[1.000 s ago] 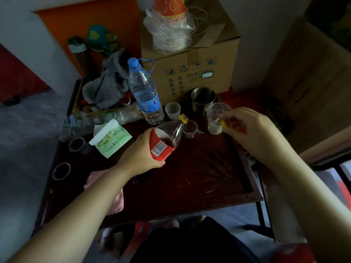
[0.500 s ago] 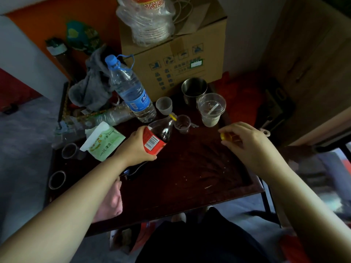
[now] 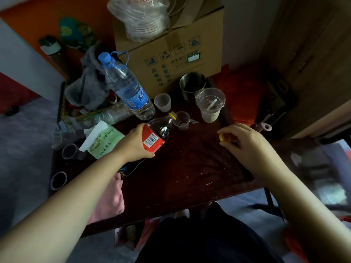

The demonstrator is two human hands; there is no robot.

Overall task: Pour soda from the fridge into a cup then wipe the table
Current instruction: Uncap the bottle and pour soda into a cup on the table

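Observation:
My left hand point(image 3: 135, 143) grips a soda bottle point(image 3: 158, 132) with a red label and dark soda inside. The bottle is tilted, its yellow-ringed mouth right at the rim of a small clear cup point(image 3: 182, 120) on the dark wooden table point(image 3: 190, 173). A little liquid lies in the cup's bottom. My right hand point(image 3: 245, 141) hovers over the table to the right, pinching the yellow bottle cap point(image 3: 222, 138) between its fingertips. A pink cloth point(image 3: 112, 202) lies at the table's near left edge, partly under my left forearm.
A large water bottle point(image 3: 129, 90), a second small clear cup point(image 3: 162, 101), a steel mug point(image 3: 192, 84) and a lidded plastic cup point(image 3: 210, 105) stand behind. A cardboard box point(image 3: 171, 54), grey cloth point(image 3: 89, 86) and wet-wipes pack point(image 3: 103, 139) crowd the back and left.
My right hand drew back from the lidded cup toward the near right with the cap. The view shifted, and the soda bottle stays tilted at the small cup.

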